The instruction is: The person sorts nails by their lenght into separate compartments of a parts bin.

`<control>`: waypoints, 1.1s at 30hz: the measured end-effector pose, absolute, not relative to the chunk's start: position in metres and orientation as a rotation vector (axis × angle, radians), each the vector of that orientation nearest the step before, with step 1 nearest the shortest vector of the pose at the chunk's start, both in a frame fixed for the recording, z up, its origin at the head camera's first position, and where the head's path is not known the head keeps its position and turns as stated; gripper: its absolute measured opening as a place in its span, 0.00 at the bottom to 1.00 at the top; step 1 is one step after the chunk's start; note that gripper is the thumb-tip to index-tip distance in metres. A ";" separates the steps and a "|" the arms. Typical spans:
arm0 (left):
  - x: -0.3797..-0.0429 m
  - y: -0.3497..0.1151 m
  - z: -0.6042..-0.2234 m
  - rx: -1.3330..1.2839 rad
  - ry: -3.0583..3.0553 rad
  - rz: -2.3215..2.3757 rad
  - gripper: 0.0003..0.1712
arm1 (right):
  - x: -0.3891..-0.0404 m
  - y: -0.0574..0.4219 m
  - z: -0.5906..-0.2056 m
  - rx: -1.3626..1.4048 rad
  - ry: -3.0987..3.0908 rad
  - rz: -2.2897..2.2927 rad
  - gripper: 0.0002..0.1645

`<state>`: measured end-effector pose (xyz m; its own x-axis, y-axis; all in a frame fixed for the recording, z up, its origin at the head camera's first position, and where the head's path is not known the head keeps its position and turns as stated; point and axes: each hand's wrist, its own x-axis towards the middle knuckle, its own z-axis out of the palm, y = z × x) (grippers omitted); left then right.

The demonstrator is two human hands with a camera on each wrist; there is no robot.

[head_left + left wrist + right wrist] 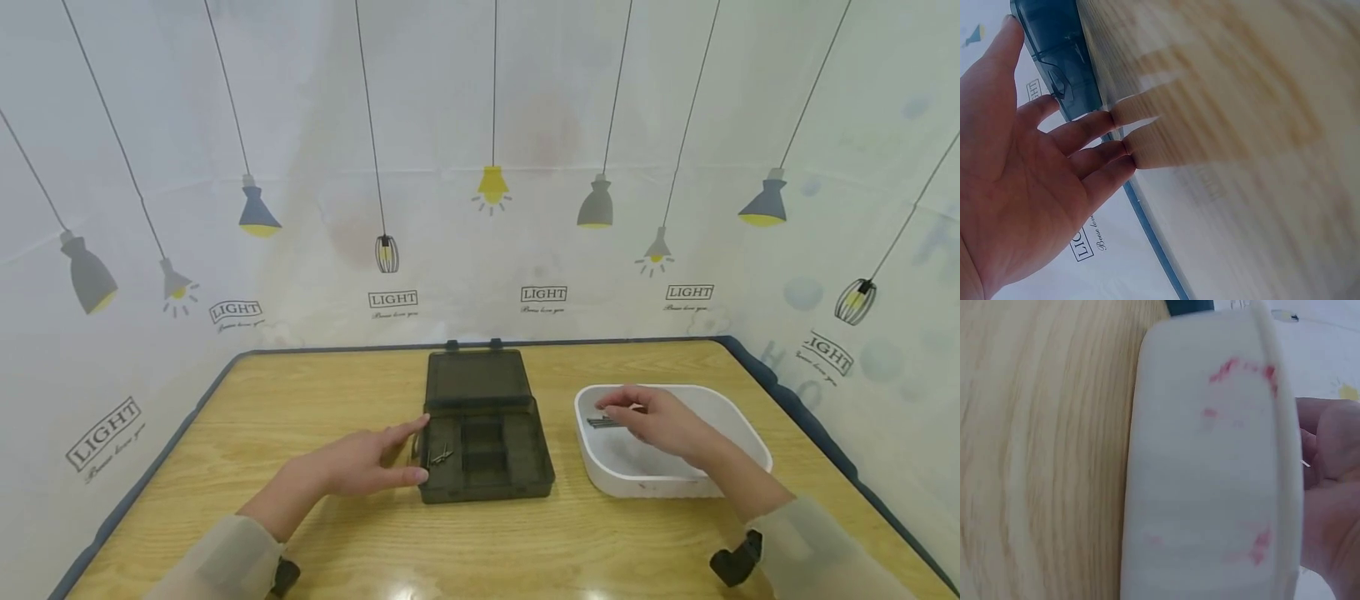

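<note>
A dark translucent organizer box (491,492) lies with its lid (478,375) folded back. Several thin metal pieces (441,457) rest in its left compartment; whether they are nails or screws is unclear. My left hand (360,461) touches the box's left side with a fairly straight thumb and index finger, its other fingers spread beside the wall in the left wrist view. Inside the white basin (731,433), thin dark metal rods (600,422) lie near the left end. My right hand (663,421) is just above them, fingers bent, and whether its fingertips pinch one is unclear.
The wooden table (315,533) has a dark blue border at its back and sides. A white printed cloth (450,108) with lamp pictures surrounds it. Reddish marks (1260,547) show on the basin's outer wall. The table's wood surface separates the box from the basin.
</note>
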<state>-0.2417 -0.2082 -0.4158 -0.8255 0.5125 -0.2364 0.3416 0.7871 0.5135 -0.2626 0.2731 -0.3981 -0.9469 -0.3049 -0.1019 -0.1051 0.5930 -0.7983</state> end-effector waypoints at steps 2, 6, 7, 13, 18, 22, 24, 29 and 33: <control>-0.242 -0.208 -0.416 0.643 2.612 0.645 0.56 | -0.259 0.266 -0.394 -0.365 2.553 -1.341 0.23; -0.241 -0.208 -0.414 0.637 2.608 0.637 0.56 | -0.256 0.250 -0.388 -0.413 2.488 -1.420 0.22; -0.241 -0.208 -0.414 0.636 2.607 0.637 0.56 | -0.255 0.246 -0.387 -0.429 2.480 -1.425 0.21; -0.241 -0.209 -0.415 0.624 2.607 0.635 0.56 | -0.256 0.218 -0.380 -0.474 2.455 -1.427 0.19; -0.242 -0.210 -0.416 0.626 2.610 0.635 0.56 | -0.256 0.193 -0.378 -0.505 2.406 -1.448 0.18; -0.243 -0.210 -0.417 0.630 2.610 0.634 0.56 | -0.257 0.176 -0.379 -0.570 2.372 -1.454 0.16; -0.244 -0.210 -0.417 0.633 2.610 0.633 0.56 | -0.258 0.168 -0.381 -0.586 2.365 -1.451 0.14; -0.244 -0.210 -0.418 0.622 2.610 0.632 0.56 | -0.258 0.147 -0.385 -0.584 2.351 -1.454 0.14; -0.244 -0.209 -0.419 0.611 2.614 0.625 0.56 | -0.258 0.132 -0.390 -0.580 2.355 -1.469 0.14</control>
<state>-0.2444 -0.2094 -0.4185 -0.8318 0.4905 -0.2599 0.3199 0.8062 0.4977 -0.2578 0.1318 -0.3899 -0.8719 -0.4877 -0.0434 -0.1755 0.3941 -0.9022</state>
